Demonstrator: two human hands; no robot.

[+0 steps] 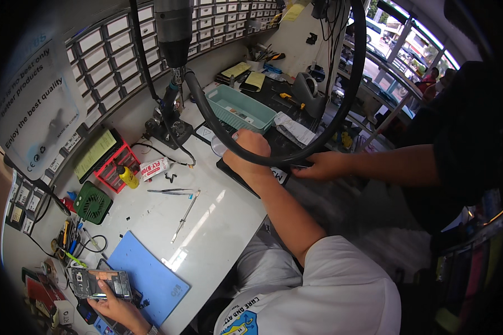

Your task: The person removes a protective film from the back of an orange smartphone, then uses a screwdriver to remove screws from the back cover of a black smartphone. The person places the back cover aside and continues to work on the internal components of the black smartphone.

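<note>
At the lower left, my left hand [119, 308] grips an opened smartphone [85, 285], thumb over its bared inside. The phone sits by the left edge of a blue work mat [151, 273]. My right hand [250, 152] reaches far across the bench, its fingers curled closed; whatever they hold is hidden. Against its left side shows a round greyish disc [217, 146] I cannot identify. Between my hands, tweezers [170, 192] and a slim metal tool [185, 218] lie on the white table. A co-worker's hand [321, 166] is just right of my right hand.
A black cable loop [359, 84] arches over my right hand. Beyond it stands a teal basket [229, 106]. Along the wall are a green fan [93, 202], a yellow bottle [127, 177], a red organizer [109, 177] and small drawers [114, 50]. Another person's arm [391, 163] comes in from the right.
</note>
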